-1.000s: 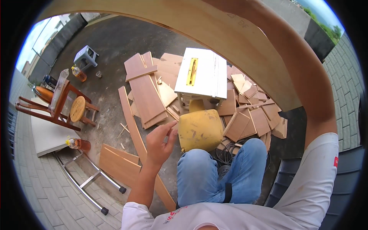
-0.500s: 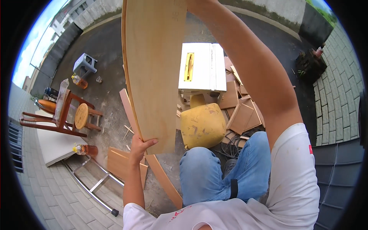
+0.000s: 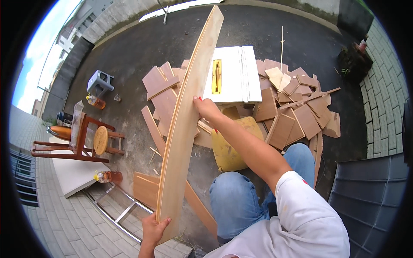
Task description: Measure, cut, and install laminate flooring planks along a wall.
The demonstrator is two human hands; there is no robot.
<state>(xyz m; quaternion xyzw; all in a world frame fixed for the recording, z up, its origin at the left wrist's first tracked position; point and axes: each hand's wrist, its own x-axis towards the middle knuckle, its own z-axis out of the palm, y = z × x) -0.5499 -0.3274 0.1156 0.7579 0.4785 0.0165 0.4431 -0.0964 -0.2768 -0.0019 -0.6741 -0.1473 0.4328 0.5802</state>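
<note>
I hold a long pale wooden board (image 3: pixel 185 124) that runs from the lower left up toward the top centre. My left hand (image 3: pixel 154 228) grips its near end at the bottom. My right hand (image 3: pixel 206 108) clasps its right edge about halfway along, the arm reaching out from my white sleeve. Beyond the board stands a white table saw (image 3: pixel 234 73) with a yellow insert. A yellow container (image 3: pixel 230 148) sits by my knee in blue jeans.
Several brown wood offcuts (image 3: pixel 297 112) lie piled around the saw on the dark asphalt. A wooden stool and chair frame (image 3: pixel 86 139) stand at left, with bottles (image 3: pixel 107 176), a grey plastic stool (image 3: pixel 100 80), a metal ladder (image 3: pixel 120 210) and a white slab nearby.
The board has swung from lying flat overhead to an edge-on slant, lower and to the left. My left hand has dropped to its near end; my right hand now grips mid-board.
</note>
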